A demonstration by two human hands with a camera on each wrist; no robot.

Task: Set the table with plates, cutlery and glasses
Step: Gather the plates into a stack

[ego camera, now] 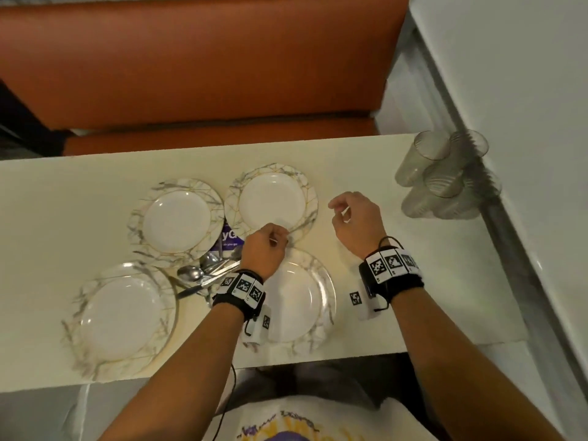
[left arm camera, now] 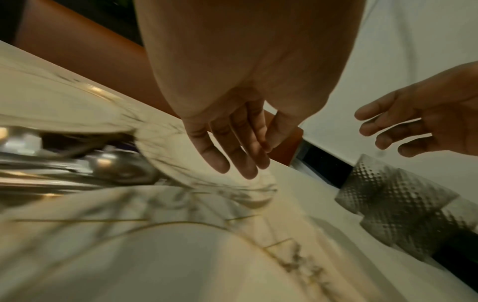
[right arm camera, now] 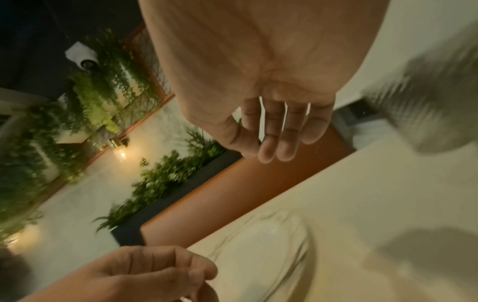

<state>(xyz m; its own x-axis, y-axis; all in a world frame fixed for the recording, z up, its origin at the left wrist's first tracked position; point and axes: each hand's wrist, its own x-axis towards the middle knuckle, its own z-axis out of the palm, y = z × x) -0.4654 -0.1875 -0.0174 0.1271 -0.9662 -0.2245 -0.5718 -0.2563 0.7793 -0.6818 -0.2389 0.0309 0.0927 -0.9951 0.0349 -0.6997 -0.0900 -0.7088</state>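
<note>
Plates sit in a loose cluster on the cream surface point(ego camera: 366, 173) in front of you: a far plate point(ego camera: 271, 198) in the middle, a second plate point(ego camera: 176, 221) to its left, a third plate point(ego camera: 122, 316) at the near left, and a near plate point(ego camera: 302, 300) partly under your left wrist. Between them lies a heap of cutlery point(ego camera: 203, 273), spoons and handles piled together, resting partly on a purple printed packet point(ego camera: 231, 239). Your left hand point(ego camera: 264, 249) hovers over the near edge of the far plate; its fingers point(left arm camera: 220, 151) look loosely extended and relaxed in the left wrist view, gripping nothing that you can make out. Your right hand point(ego camera: 356, 221) hangs above bare surface, between the far plate and the glasses point(ego camera: 442, 173), its fingers point(right arm camera: 282, 139) loosely hanging and released, holding nothing. The glasses stand grouped at the far right corner, beside the wall ledge point(ego camera: 509, 218), well apart from the plates. An orange bench point(ego camera: 191, 58) runs along the far side.
</note>
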